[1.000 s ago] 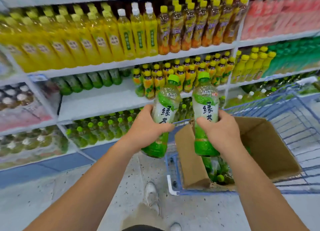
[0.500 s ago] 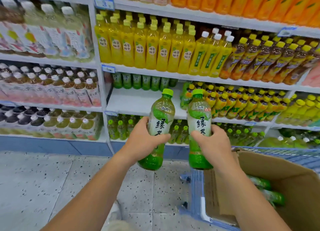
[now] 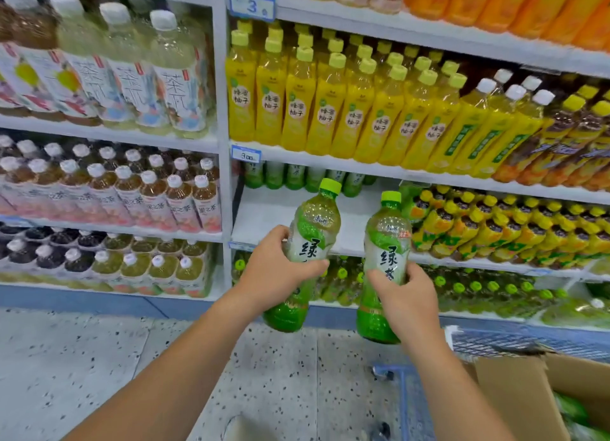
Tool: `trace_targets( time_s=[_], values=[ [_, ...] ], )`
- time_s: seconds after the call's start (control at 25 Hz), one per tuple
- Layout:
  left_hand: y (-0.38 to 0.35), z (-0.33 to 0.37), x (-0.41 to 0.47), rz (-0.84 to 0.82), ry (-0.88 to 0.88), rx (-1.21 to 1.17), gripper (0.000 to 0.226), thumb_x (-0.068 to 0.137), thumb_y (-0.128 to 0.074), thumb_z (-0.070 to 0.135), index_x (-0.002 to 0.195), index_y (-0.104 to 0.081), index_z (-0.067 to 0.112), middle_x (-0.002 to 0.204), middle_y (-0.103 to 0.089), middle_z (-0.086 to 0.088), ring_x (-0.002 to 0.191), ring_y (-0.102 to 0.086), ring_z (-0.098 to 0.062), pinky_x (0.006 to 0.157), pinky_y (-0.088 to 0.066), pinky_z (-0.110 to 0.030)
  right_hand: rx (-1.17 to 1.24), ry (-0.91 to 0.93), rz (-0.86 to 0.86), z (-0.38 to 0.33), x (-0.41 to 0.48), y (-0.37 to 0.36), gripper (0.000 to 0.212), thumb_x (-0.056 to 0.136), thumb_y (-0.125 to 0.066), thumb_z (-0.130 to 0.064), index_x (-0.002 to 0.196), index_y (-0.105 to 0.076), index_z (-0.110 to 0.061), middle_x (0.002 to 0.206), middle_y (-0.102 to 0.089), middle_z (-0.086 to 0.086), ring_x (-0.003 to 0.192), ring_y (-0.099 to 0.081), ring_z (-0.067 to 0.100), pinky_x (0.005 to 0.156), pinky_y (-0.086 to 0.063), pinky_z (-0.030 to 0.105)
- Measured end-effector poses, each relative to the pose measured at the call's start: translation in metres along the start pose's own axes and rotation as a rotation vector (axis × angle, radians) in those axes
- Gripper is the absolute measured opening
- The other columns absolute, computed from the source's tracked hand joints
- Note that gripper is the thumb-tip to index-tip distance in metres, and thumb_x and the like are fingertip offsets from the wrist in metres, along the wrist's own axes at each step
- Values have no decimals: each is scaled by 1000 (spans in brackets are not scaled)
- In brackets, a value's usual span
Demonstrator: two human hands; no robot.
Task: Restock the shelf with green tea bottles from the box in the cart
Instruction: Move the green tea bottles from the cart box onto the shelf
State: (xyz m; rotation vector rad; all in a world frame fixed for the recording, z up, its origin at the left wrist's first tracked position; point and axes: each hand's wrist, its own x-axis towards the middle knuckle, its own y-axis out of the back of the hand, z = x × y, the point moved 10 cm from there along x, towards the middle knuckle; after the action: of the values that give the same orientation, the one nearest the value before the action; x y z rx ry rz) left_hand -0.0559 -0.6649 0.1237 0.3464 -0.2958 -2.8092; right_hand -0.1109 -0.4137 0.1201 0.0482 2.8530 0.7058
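Note:
I hold two green tea bottles with green caps in front of the shelf. My left hand (image 3: 275, 272) grips the left green tea bottle (image 3: 313, 222), which tilts to the right. My right hand (image 3: 407, 297) grips the right green tea bottle (image 3: 386, 239), which stands nearly upright. Behind them the white middle shelf (image 3: 274, 212) has a bare stretch, with a row of green tea bottles (image 3: 297, 176) at its back. The cardboard box (image 3: 515, 397) sits in the blue cart (image 3: 406, 404) at the lower right, with green bottles just visible inside.
Yellow drink bottles (image 3: 330, 110) fill the shelf above. Yellow-capped bottles (image 3: 495, 229) crowd the right part of the middle shelf. More green bottles (image 3: 462, 292) fill the shelf below. Tea bottles (image 3: 115, 189) fill the left bay. The floor (image 3: 99, 358) is speckled.
The view has swung left and closer to the shelves. Both hands with their bottles have risen toward the bare middle shelf, and the box has slid to the lower right corner.

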Motion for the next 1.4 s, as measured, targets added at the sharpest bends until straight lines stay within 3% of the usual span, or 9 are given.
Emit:
trace_targets(
  time_s=[0.2, 0.4, 0.56, 0.64, 0.8, 0.96, 1.16, 1.28, 1.4],
  values=[
    [-27, -25, 92, 32, -52, 18, 50, 63, -89, 43, 101, -59, 31, 94, -70, 8, 75, -68, -2, 64, -59, -28, 5, 38, 57, 18, 78, -26, 16, 73, -73, -34, 86, -64, -28, 78, -69, -12, 69, -65, 10, 56, -48, 28],
    [-68, -64, 177, 38, -140, -61, 44, 62, -83, 34, 99, -60, 34, 89, -70, 8, 72, -68, -1, 54, -53, -15, 21, 139, 124, 60, 156, -45, 15, 75, -74, -31, 85, -64, -27, 77, -69, -10, 66, -64, 8, 53, -47, 28],
    [-96, -108, 236, 97, -185, -135, 36, 64, -79, 32, 93, -59, 40, 80, -71, 8, 76, -71, -15, 65, -60, -35, 87, 221, 181, 97, 223, -68, 17, 76, -76, -30, 86, -62, -27, 79, -68, -11, 64, -62, 1, 51, -43, 24],
    [-105, -119, 261, 134, -252, -138, 42, 58, -76, 38, 96, -58, 40, 81, -71, 11, 75, -70, -13, 68, -59, -36, 131, 283, 190, 110, 255, -82, 18, 79, -76, -29, 89, -61, -27, 84, -68, -10, 72, -63, 4, 55, -46, 25],
    [-117, -114, 302, 156, -447, -122, 52, 61, -78, 32, 108, -57, 37, 89, -72, 11, 79, -69, -4, 71, -55, -28, 184, 435, 263, 119, 306, -95, 25, 82, -76, -29, 99, -58, -24, 87, -65, -11, 75, -61, 4, 56, -44, 24],
    [-128, -121, 324, 191, -579, -121, 55, 73, -79, 16, 120, -54, 29, 97, -70, 12, 78, -66, 6, 56, -47, -7, 246, 547, 283, 139, 330, -111, 28, 85, -75, -26, 96, -51, -34, 90, -63, -13, 74, -61, -7, 55, -41, 17],
    [-147, -147, 338, 153, -662, -114, 54, 76, -79, 18, 117, -53, 41, 100, -69, 23, 89, -67, 5, 67, -51, -6, 301, 629, 238, 159, 344, -127, 35, 85, -73, -22, 99, -48, -41, 96, -63, -11, 81, -61, -8, 63, -46, 21],
    [-152, -151, 343, 114, -653, -74, 58, 78, -81, 15, 120, -50, 40, 104, -69, 14, 92, -69, 0, 69, -54, -12, 224, 618, 242, 159, 347, -127, 37, 84, -73, -25, 103, -44, -39, 102, -56, -7, 92, -57, 2, 74, -48, 29],
    [-154, -169, 343, 70, -608, 88, 64, 73, -85, 24, 121, -45, 40, 117, -59, 4, 104, -64, -9, 86, -58, -31, -161, 555, 277, 170, 346, -129, 48, 80, -74, -38, 111, -41, -23, 103, -38, -5, 104, -42, 17, 88, -41, 36]
  ],
)
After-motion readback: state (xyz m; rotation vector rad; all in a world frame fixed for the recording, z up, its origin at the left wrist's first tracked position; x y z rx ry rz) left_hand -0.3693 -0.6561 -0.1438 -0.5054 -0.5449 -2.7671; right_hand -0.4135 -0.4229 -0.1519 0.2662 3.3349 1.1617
